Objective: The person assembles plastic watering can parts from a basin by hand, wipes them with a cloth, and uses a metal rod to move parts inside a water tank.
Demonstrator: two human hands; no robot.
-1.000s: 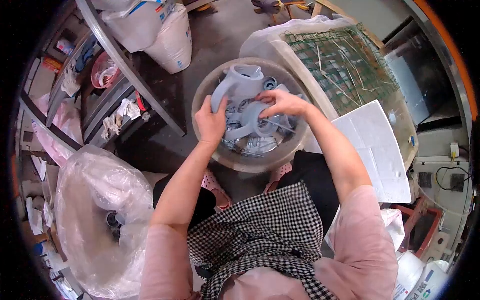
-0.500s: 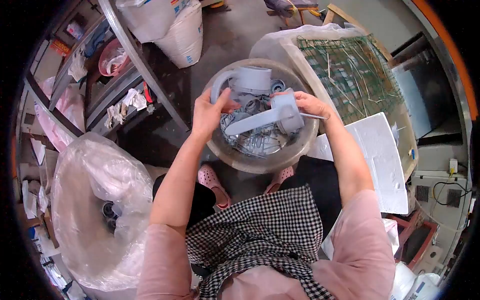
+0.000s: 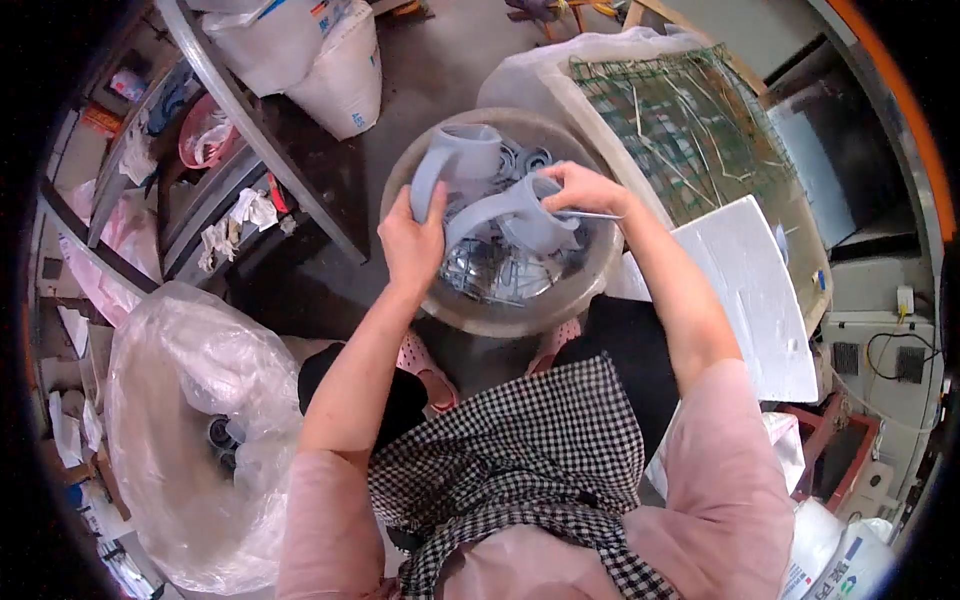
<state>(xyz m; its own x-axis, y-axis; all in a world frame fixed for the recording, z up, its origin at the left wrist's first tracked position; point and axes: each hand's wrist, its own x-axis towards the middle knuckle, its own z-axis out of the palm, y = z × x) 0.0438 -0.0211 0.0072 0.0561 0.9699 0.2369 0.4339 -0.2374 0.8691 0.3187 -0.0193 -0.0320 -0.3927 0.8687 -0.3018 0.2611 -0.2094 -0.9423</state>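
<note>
My left hand [image 3: 412, 238] is closed on the curved arm of a grey plastic part [image 3: 468, 152], a wide ring-shaped cup with a long handle. A second grey part [image 3: 540, 228] of the same look lies nearer to me, its handle pointing left. My right hand [image 3: 582, 190] pinches this second part at its upper rim. A thin pale rod [image 3: 597, 214] sticks out to the right under that hand; whether it belongs to the part I cannot tell. Both parts are over a round basin [image 3: 400, 170] holding small grey rings [image 3: 535, 157] and thin grey sprue pieces [image 3: 490, 280].
To the left stands a large clear plastic bag [image 3: 150, 400] with dark round parts inside. A metal rack [image 3: 290, 170] and white sacks [image 3: 340, 85] are behind it. On the right are a white foam board [image 3: 745, 300] and a green mesh [image 3: 690, 130] on a lined container.
The view has shifted slightly. The nearer part has turned so that its opening faces more upward and its handle rises. My right hand has moved up and left on its rim.
</note>
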